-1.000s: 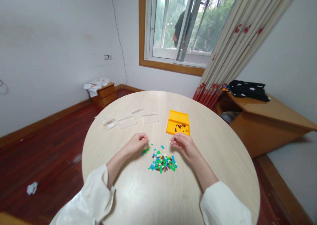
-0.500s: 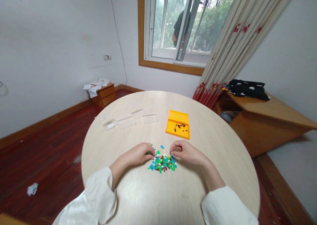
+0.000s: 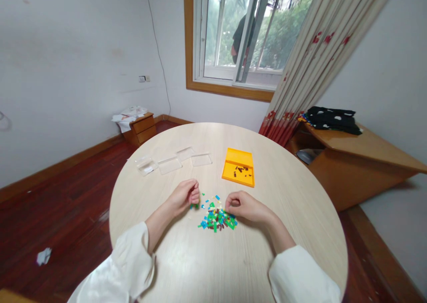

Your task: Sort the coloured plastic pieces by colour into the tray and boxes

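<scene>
Toy bricks (image 3: 215, 225) lay in a messy pile on the desk (image 3: 213, 267). At ten o'clock from them, the left hand (image 3: 183, 198) had its fingers curled in. At two o'clock, the right hand (image 3: 248, 206) had bent fingers by their edge. I couldn't tell if either hand held anything.

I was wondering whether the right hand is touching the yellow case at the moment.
Apart: the head view shows a narrow strip of bare tabletop between the right hand and the near edge of the yellow case.
</scene>
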A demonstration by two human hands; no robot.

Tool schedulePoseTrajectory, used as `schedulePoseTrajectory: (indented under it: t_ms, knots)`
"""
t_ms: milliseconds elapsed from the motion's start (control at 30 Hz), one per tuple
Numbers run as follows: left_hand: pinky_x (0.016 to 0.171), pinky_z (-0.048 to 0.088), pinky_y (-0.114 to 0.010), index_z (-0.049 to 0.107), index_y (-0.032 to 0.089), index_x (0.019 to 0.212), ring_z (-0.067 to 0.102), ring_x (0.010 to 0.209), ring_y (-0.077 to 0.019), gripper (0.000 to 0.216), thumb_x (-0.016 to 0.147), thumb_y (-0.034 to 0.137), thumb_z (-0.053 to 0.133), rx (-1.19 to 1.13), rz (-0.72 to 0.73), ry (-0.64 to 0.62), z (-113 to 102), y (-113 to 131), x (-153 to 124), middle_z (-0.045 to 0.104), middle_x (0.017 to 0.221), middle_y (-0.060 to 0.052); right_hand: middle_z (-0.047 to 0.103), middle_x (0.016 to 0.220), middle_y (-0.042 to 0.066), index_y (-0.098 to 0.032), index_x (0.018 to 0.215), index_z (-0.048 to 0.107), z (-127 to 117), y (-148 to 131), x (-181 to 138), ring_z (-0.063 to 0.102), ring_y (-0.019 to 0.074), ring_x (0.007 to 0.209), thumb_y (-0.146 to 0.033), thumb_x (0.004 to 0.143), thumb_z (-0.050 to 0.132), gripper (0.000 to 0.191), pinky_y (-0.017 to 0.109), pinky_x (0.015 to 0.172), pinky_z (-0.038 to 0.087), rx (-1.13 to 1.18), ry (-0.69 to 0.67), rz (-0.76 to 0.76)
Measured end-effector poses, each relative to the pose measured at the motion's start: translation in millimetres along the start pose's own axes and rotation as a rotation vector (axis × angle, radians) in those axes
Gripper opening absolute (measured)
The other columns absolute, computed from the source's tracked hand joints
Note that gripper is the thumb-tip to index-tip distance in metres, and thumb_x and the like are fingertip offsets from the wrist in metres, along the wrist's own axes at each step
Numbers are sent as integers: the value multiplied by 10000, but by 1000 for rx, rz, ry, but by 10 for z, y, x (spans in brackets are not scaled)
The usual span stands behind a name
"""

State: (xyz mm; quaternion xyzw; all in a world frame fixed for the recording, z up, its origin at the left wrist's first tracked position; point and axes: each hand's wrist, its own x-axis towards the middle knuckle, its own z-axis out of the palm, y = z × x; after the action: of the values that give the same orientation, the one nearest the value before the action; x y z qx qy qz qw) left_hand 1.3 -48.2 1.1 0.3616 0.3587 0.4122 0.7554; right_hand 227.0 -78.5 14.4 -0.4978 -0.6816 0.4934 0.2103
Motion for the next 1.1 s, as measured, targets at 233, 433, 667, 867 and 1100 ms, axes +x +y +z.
schedulePoseTrajectory:
  t_ms: [233,433,667,867,1100]
  knots:
    - [685,513,-285,539,69,772,614,703,-173,125,773,75,414,-364,-246,24,-34,121,-16,591,716,-122,437,592,-39,-175,644,480,-132,-66,2,374,62,507,-257,656,653,191,169,449,283,1011,143,-128]
    - [373,199,-144,463,138,618,246,369,-36,199,788,201,544,-149,-137,-83,-41,64,-25,278,446,87,309,504,-86,-183,704,483,-155,56,106,210,47,403,-159,661,558,90,123,351,194,1221,174,-17]
    - [448,177,-201,549,132,616,263,425,-53,265,673,363,666,609,150,-7,25,-18,-48,342,447,83,278,454,-105,-167,700,562,-25,10,91,212,49,401,-256,688,577,91,177,392,150,510,267,51]
    - [519,268,-211,671,127,733,380,523,-83,150,745,214,549,1111,287,-225,50,-128,-101,485,541,40,230,503,-103,-140,771,654,-274,-17,-185,229,63,475,-221,635,613,163,220,469,183,-166,-40,75]
    - [596,372,-208,691,129,798,509,615,-111,178,768,168,520,1234,353,-234,60,-104,-126,639,693,-18,275,538,-90,-144,694,630,-311,95,-159,279,65,508,-178,594,653,109,225,494,204,-324,-143,206]
